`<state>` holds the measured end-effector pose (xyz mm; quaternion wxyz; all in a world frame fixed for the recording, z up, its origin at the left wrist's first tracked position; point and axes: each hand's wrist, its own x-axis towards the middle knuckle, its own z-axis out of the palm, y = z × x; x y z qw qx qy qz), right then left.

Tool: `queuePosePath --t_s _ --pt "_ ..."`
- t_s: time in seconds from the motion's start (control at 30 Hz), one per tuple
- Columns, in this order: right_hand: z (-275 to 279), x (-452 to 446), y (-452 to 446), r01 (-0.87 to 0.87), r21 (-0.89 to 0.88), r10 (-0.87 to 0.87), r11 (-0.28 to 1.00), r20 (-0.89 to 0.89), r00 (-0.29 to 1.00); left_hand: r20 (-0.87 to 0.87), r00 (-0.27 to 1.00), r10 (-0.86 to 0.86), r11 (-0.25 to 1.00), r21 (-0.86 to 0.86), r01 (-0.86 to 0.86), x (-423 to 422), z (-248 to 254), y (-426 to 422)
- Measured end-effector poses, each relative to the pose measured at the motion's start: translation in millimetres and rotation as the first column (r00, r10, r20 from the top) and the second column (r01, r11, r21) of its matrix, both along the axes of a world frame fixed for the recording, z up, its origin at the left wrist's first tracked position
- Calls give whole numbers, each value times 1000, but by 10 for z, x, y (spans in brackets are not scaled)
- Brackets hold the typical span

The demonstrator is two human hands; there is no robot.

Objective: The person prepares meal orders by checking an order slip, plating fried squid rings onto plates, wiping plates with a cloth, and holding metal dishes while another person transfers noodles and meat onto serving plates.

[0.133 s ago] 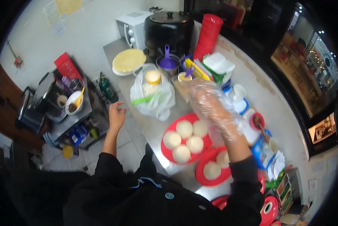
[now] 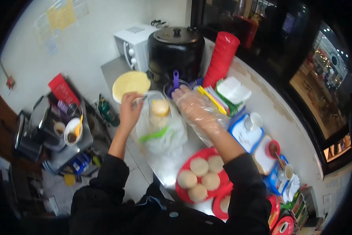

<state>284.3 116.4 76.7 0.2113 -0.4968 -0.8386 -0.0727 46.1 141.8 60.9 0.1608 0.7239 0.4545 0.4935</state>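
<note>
My left hand (image 2: 131,109) is at the upper left edge of a white plastic bag (image 2: 172,143), its thumb and fingers closed on the bag's rim. Inside the bag are a yellow-rimmed container (image 2: 160,107) with pale contents and a bright green utensil (image 2: 154,134). My right hand (image 2: 191,105), in a clear plastic glove, reaches over the bag's right side with fingers stretched out. Its fingertips are close to a bowl with a purple scoop (image 2: 176,80). Round pale dough balls (image 2: 199,167) lie on a red plate (image 2: 180,189) nearer my body.
Beyond the bag stand a black cooker (image 2: 176,55), a white microwave (image 2: 134,45) and a yellow round lid (image 2: 130,84). Stacked red containers (image 2: 222,56), a white cup (image 2: 254,121) and blue-edged tubs line the right side. A side cart (image 2: 72,145) is at left.
My left hand has moved up and right to the bag. My right hand has moved left, towards the bag and the bowl. The view has shifted, so the plates appear lower.
</note>
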Motion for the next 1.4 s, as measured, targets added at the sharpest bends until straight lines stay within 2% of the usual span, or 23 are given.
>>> queuePosePath --t_s 0.03,0.07,0.13,0.17,0.2,0.23,0.27,0.3,0.33,0.4,0.53,0.6,0.63,0.67,0.7,0.73,0.8,0.87,0.93,1.07,1.27,1.33,1.4 --pt "1 -39 513 -29 264 -39 964 247 968 2 999 -40 995 93 39 213 320 512" --pt "14 -80 882 -10 290 -62 957 239 969 -50 990 -134 920 365 143 358 613 1027" --pt "-96 -117 1316 -82 245 -87 966 607 790 -93 981 -171 845 498 195 669 952 1863" --pt "9 -142 1408 -61 239 -100 969 607 788 -157 976 -153 822 527 214 782 1123 2187" --pt "235 -168 1410 6 -22 13 1000 749 662 -184 959 -215 827 488 279 874 1214 2499" --pt "-100 136 1481 -205 110 147 973 391 908 -174 957 -234 829 479 290 916 1297 2778" --pt "-435 438 1553 -425 313 425 849 74 902 -337 899 -280 746 514 424 942 1359 3024" --pt "-235 350 1429 -236 -12 233 972 196 952 -491 818 -300 649 523 552 943 1374 3188" --pt "74 216 1283 33 -295 82 955 367 926 -482 817 -315 650 518 556 929 1383 3293" --pt "108 168 1091 106 -69 -65 992 448 891 -602 668 -438 514 442 735 922 1486 3481" --pt "351 320 925 252 -251 -153 935 356 922 -613 676 -410 426 527 736 970 1734 3575" --pt "693 380 1012 295 -59 -260 954 334 906 -474 808 -350 371 721 585 1048 2001 3647" --pt "894 372 1068 274 218 -325 936 242 914 -472 806 -356 365 725 585 1112 2140 3694" --pt "1087 353 1209 399 263 -456 878 209 865 -402 867 -295 361 793 491 1199 2292 3744" --pt "1243 398 1492 339 457 -463 822 192 865 -324 916 -235 350 851 391 1294 2421 3779" --pt "1503 352 1710 376 441 -518 815 264 813 -322 915 -242 342 854 391 1404 2532 3777" --pt "1790 300 2244 324 446 -487 834 320 813 -218 955 -201 401 871 283 1641 2682 3735" --pt "1497 532 2881 134 355 -134 925 -25 991 -200 962 -188 377 889 259 1812 2740 3725" --pt "1437 490 3505 302 315 -423 900 459 781 -176 966 -190 352 906 234 1891 2778 3708" --pt "1300 251 3860 494 191 -529 848 283 800 -230 957 -178 351 894 280 1862 2780 3703" --pt "1306 302 3895 517 -187 -330 835 582 743 -233 957 -173 408 867 285 1805 2745 3730" --pt "1142 631 4045 304 -216 2 928 818 576 -243 954 -178 423 856 297 1801 2750 3713" --pt "1316 798 3748 167 -141 2 976 770 638 -252 950 -186 435 846 309 1802 2763 3702"
